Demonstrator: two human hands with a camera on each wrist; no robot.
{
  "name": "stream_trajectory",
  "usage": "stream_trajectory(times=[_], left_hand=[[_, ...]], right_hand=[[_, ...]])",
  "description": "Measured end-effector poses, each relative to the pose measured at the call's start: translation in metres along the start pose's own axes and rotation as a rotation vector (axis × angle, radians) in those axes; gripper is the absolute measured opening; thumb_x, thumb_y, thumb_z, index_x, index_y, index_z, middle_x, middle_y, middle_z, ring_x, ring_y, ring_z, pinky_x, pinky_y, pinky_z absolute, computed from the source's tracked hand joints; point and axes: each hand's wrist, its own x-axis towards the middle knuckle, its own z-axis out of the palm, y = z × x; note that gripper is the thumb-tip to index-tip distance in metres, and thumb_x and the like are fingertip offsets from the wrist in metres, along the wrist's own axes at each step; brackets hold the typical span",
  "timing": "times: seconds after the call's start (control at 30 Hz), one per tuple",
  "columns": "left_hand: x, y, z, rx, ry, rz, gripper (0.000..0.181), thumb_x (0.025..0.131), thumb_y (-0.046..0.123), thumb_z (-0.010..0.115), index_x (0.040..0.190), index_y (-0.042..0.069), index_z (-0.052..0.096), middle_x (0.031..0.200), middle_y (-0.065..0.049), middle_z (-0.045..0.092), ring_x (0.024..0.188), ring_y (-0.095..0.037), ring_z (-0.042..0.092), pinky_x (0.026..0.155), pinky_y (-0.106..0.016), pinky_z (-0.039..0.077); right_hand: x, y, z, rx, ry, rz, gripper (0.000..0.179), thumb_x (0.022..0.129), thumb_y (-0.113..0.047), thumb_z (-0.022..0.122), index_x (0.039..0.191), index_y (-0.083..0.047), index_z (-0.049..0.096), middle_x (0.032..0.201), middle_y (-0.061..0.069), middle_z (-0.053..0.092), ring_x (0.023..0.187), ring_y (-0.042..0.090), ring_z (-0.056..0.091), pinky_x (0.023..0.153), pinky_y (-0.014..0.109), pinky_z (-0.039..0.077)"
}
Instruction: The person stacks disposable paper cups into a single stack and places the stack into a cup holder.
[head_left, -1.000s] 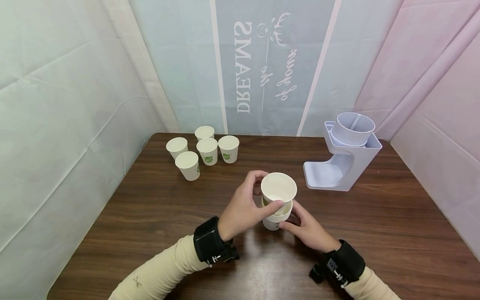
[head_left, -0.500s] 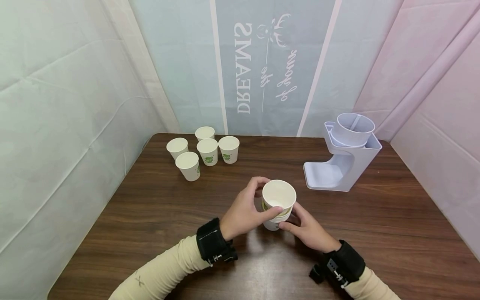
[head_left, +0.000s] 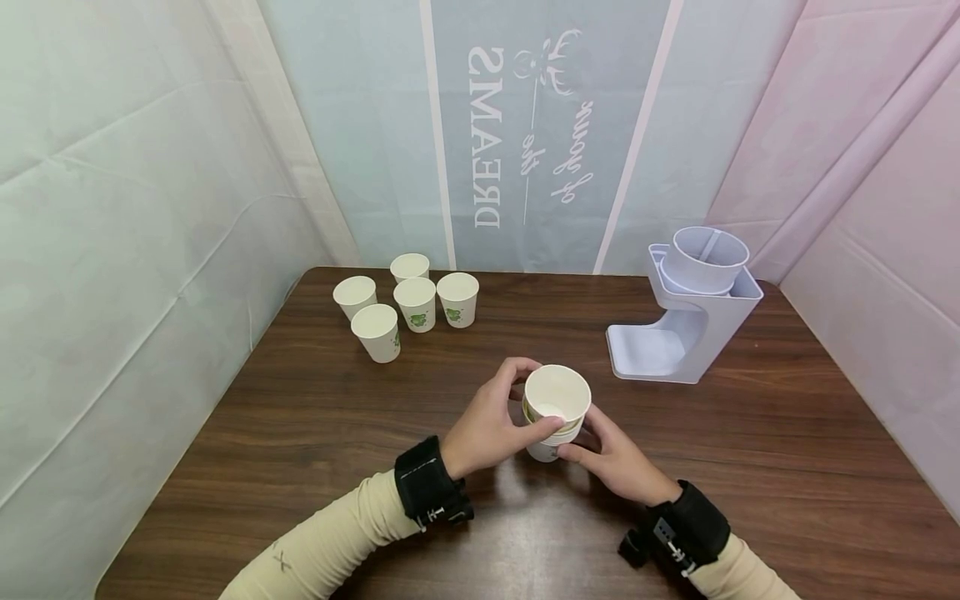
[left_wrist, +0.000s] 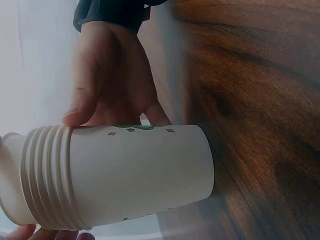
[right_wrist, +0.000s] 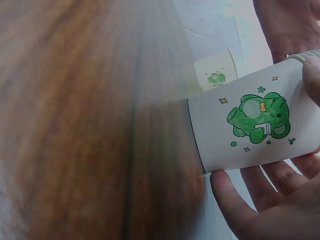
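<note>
Near the middle of the table, a stack of white paper cups point(left_wrist: 135, 175) stands upright between both hands; a green bear print point(right_wrist: 262, 117) shows in the right wrist view. My left hand point(head_left: 487, 421) grips the uppermost paper cup point(head_left: 557, 392), thumb in front and fingers round the far side. That cup sits partly inside the stack, its rim above several stacked rims in the left wrist view. My right hand point(head_left: 626, 468) holds the stack lower down from the right, thumb and fingers on opposite sides. Some left fingers are hidden behind the cups.
Several separate paper cups point(head_left: 415, 304) stand upright at the back left of the wooden table point(head_left: 315, 433). A pale blue stand point(head_left: 697, 325) with a round container point(head_left: 707, 260) on top is at the back right. Cloth walls surround the table's back and sides.
My left hand has lowered the uppermost cup, so it has sunk deeper into the stack, mostly during the first half second. My right hand has stayed in place.
</note>
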Motion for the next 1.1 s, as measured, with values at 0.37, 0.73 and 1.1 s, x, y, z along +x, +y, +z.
stream_trajectory(times=[0.37,0.73,1.1], left_hand=[[-0.002,-0.007,0.0,-0.029,0.001,0.05,0.06,0.085,0.021,0.084,0.133,0.004,0.052,0.125,-0.007,0.063,0.107,-0.019,0.062,0.091,-0.03,0.053],[-0.005,-0.017,0.003,-0.036,-0.042,0.013,0.059,0.087,0.021,0.083,0.133,0.004,0.051,0.127,-0.006,0.061,0.107,-0.022,0.062,0.092,-0.03,0.053],[-0.006,-0.02,0.002,-0.03,-0.06,0.019,0.06,0.088,0.022,0.082,0.135,0.005,0.05,0.127,-0.006,0.061,0.11,-0.02,0.061,0.091,-0.03,0.053]], right_hand=[[0.0,0.0,-0.001,-0.003,0.003,0.019,0.073,0.101,-0.005,0.063,0.16,-0.003,0.02,0.156,0.023,0.034,0.132,0.002,0.049,0.101,0.026,0.049],[-0.001,-0.001,0.0,-0.016,0.014,0.034,0.075,0.101,-0.007,0.063,0.161,-0.002,0.019,0.158,0.024,0.032,0.133,-0.002,0.045,0.102,0.025,0.048],[-0.001,0.0,-0.001,-0.015,0.006,0.028,0.074,0.101,-0.006,0.062,0.161,-0.003,0.019,0.158,0.024,0.032,0.133,0.0,0.046,0.102,0.026,0.048]])
